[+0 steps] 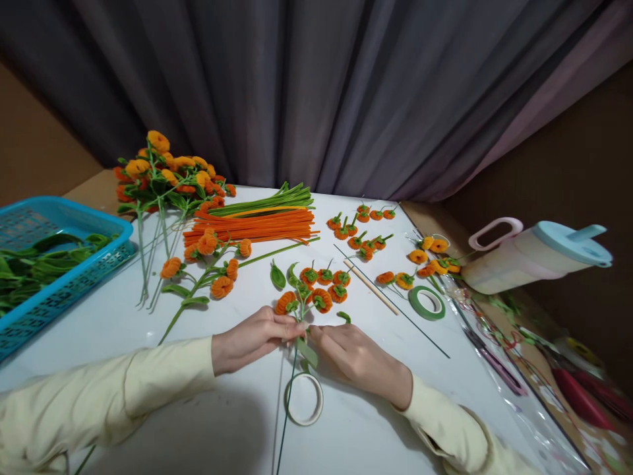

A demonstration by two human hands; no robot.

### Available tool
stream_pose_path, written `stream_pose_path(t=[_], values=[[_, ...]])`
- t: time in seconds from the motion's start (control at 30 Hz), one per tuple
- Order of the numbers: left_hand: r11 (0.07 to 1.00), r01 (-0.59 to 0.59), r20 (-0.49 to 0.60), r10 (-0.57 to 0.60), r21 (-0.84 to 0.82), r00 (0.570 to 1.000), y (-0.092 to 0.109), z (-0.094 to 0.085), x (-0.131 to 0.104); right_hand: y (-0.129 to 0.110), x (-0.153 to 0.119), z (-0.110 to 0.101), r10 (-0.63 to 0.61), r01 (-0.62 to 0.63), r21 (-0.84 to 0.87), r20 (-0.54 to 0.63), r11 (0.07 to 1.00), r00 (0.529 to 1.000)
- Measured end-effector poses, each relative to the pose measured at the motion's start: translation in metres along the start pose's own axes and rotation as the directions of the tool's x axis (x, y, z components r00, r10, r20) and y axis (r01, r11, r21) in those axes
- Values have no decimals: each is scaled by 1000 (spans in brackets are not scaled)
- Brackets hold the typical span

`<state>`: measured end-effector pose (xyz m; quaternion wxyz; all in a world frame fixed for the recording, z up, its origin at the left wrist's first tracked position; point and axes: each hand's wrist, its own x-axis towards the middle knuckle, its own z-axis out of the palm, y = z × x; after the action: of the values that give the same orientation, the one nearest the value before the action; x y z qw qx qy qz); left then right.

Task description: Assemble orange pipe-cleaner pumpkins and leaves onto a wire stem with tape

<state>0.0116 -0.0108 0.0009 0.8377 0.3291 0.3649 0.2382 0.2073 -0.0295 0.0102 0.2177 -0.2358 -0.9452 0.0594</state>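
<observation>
My left hand (pixel 252 340) pinches the stems of a small sprig with orange pipe-cleaner pumpkins (pixel 285 303) and a curled green leaf at its top. Close against it, my right hand (pixel 361 361) has its fingers closed at the green floral tape (pixel 307 354), where the stems meet. The strip runs down to a tape roll (pixel 319 412) below the hands. A thin dark green stem wire (pixel 283 439) reaches down from the join toward the near edge. Just beyond lie loose pumpkins (pixel 341 277) and a green leaf (pixel 277 276).
At left stands a blue basket (pixel 111 254) of green leaves. Behind are finished flower stems (pixel 158 175), orange pipe cleaners (pixel 257 225) and green ones (pixel 281 198). A wooden stick (pixel 370 287), a second tape roll (pixel 416 305), scissors (pixel 499 373) and a lidded tumbler (pixel 514 260) lie right.
</observation>
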Motion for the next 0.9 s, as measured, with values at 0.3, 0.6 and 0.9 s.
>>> stream_pose_path(t=[0.3, 0.6, 0.9], values=[[997, -37, 0, 37, 60, 999, -2, 2, 0, -1, -1, -1, -33, 33, 4, -68, 999, 997], [994, -60, -2, 61, 95, 998, 0, 7, -3, -4, -2, -3, -53, 43, -125, -82, 991, 995], [955, -123, 19, 122, 269, 992, -1, 7, -4, -10, 3, -9, -50, 36, -204, -65, 978, 997]])
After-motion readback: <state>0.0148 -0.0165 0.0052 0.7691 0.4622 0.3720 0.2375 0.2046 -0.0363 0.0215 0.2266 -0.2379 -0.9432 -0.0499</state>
